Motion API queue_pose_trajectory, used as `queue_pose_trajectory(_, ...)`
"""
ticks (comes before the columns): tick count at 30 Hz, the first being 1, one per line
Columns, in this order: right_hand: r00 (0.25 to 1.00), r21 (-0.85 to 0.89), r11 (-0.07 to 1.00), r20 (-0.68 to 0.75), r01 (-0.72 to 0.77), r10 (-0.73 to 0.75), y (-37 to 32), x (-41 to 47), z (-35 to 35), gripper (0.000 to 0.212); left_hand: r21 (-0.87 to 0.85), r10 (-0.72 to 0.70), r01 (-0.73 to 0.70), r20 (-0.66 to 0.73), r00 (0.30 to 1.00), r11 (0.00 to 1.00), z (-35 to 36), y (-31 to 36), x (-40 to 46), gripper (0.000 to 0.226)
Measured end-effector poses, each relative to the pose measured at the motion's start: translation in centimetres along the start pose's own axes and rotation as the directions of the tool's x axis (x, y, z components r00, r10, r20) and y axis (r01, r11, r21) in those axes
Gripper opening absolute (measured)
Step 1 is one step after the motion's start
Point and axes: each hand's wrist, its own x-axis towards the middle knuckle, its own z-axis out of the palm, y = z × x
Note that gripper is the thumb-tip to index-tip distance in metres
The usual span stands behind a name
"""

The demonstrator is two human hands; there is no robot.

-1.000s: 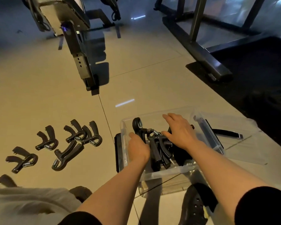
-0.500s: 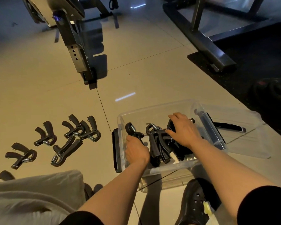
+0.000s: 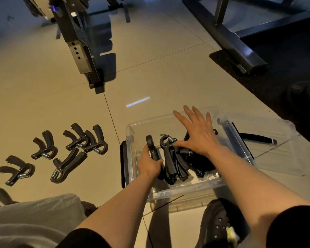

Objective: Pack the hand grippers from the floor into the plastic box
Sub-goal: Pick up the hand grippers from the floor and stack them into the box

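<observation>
A glossy beige tiled floor (image 3: pixel 159 72) carries everything. Black spring hand grippers (image 3: pixel 68 151) are scattered on it at left, a clear plastic box (image 3: pixel 184 191) is set nearby, its transparent lid (image 3: pixel 276 158) laid just beside it. A black rubber mat (image 3: pixel 284 77) is spread at right.

Several black hand grippers (image 3: pixel 175 161) lie packed side by side in the clear plastic box (image 3: pixel 184 189), while six more (image 3: pixel 70 151) lie scattered on the floor to its left.

Gym floor, glossy beige tiles (image 3: pixel 150 51), black steel exercise-machine frame (image 3: pixel 240 47), dark rubber mat (image 3: pixel 284 83), black spring hand grippers (image 3: pixel 68 151) scattered
</observation>
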Motion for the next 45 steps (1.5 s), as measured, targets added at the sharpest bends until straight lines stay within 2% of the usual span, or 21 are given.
queue_pose_trajectory(4, 0.999, 0.002, 1.000, 0.028, 0.025, -0.025, 0.1, 0.6, 1.0, 0.102, -0.125, -0.041, 0.054, 0.102, 0.994, 0.991, 0.0, 0.0, 0.3, 0.063)
queue_pose_trajectory(9, 0.999, -0.024, 0.999, 0.019, 0.033, -0.033, 0.3, 0.7, 1.5, 0.106, -0.093, -0.093, 0.107, 0.149, 0.985, 0.990, 0.4, -0.6, 1.1, 0.061)
queue_pose_trajectory(19, 0.999, -0.018, 0.999, 0.018, 0.034, -0.034, 0.6, 0.7, 2.2, 0.110, 0.245, -0.019, 0.019, -0.003, 1.000, 0.969, 1.4, -1.0, 1.6, 0.055)
queue_pose_trajectory(23, 0.999, -0.013, 0.999, 0.012, 0.036, -0.036, 0.6, 0.7, 2.4, 0.110, 0.080, -0.053, 0.049, 0.056, 0.997, 0.996, 1.3, -1.2, 2.0, 0.037)
queue_pose_trajectory(31, 0.999, 0.008, 0.999, 0.017, 0.033, -0.033, 0.7, 0.7, 2.3, 0.109, -0.034, -0.074, 0.077, 0.082, 0.994, 0.996, 1.4, -1.6, 2.4, 0.040)
queue_pose_trajectory(41, 0.998, 0.019, 0.998, 0.041, 0.055, -0.056, 0.8, 0.6, 1.5, 0.106, -0.036, -0.114, 0.119, 0.117, 0.987, 0.992, 1.0, -1.6, 2.2, 0.047)
queue_pose_trajectory(45, 0.998, 0.025, 0.998, 0.034, 0.049, -0.050, 1.4, -0.1, 1.3, 0.104, -0.024, -0.123, 0.129, 0.182, 0.976, 0.991, 0.7, -1.7, 1.9, 0.049)
